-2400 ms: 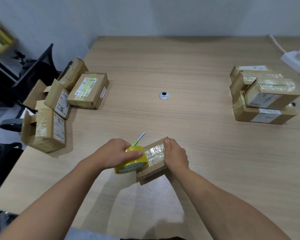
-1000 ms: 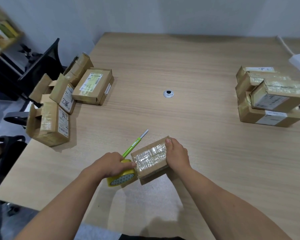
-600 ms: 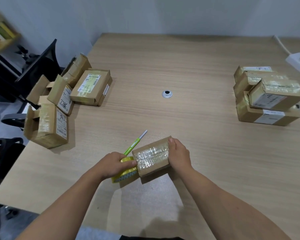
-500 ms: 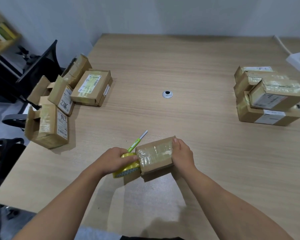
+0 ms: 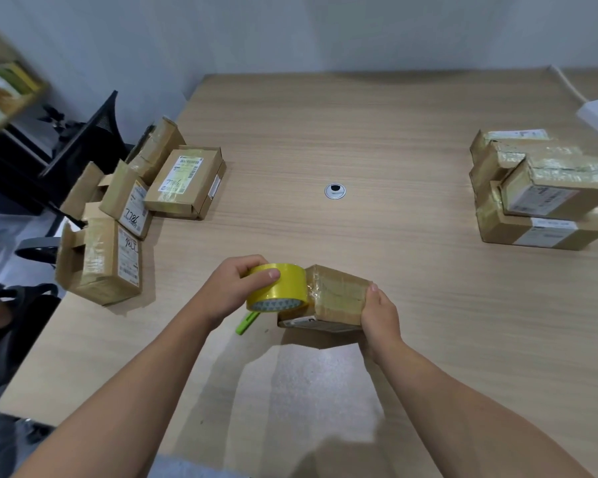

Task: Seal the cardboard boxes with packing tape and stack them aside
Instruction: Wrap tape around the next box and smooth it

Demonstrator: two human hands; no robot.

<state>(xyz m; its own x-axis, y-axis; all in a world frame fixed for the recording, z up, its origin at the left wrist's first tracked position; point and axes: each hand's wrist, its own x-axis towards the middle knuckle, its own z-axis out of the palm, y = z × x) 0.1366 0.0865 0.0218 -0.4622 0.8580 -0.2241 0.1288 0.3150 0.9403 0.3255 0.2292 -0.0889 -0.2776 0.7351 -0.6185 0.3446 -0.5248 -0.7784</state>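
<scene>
A: Where is the box (image 5: 335,298)?
B: Near the desk's (image 5: 325,132) front edge, long axis left-right. Your right hand (image 5: 380,312) grips its right end; your left hand (image 5: 235,288) curls round the tape roll (image 5: 277,288) at its left end.

Matt wood-grain table (image 5: 377,132), brown cardboard box (image 5: 339,298) under glossy clear tape, shiny yellow tape roll (image 5: 277,288)

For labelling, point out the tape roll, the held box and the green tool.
tape roll (image 5: 290,285), head view, yellow outer band
held box (image 5: 339,293), head view, taped top face
green tool (image 5: 246,323), head view, handle end
</scene>
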